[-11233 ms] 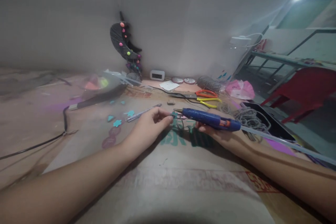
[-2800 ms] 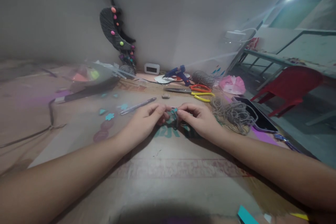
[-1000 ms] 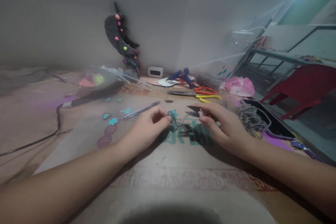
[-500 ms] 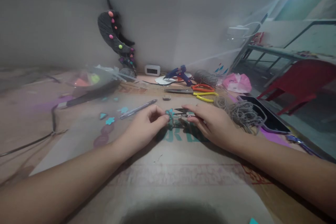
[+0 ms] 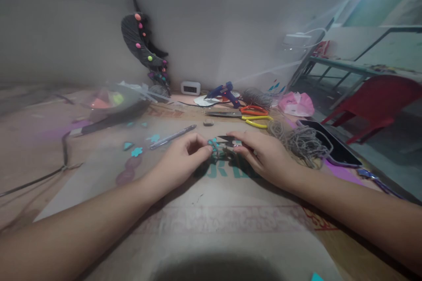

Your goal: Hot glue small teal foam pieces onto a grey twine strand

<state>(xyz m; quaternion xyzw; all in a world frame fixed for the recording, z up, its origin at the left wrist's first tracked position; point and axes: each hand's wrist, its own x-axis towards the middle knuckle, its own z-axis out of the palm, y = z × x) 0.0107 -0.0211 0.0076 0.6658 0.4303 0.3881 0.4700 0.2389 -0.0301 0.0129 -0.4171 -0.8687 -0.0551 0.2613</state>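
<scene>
At twelve o'clock a grey wall (image 5: 211, 30) is backing the counter (image 5: 29, 162); a red chair (image 5: 384, 101) is standing at two. Over a pale sheet (image 5: 184, 224), the left hand (image 5: 186, 151) is pinching a turquoise-and-grey piece (image 5: 214, 142); at its three o'clock, the right hand (image 5: 265, 153) is holding snips (image 5: 227, 139).

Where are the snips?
The snips are just right of centre in the head view, in the right hand, blades toward the turquoise piece in the left hand.
</scene>
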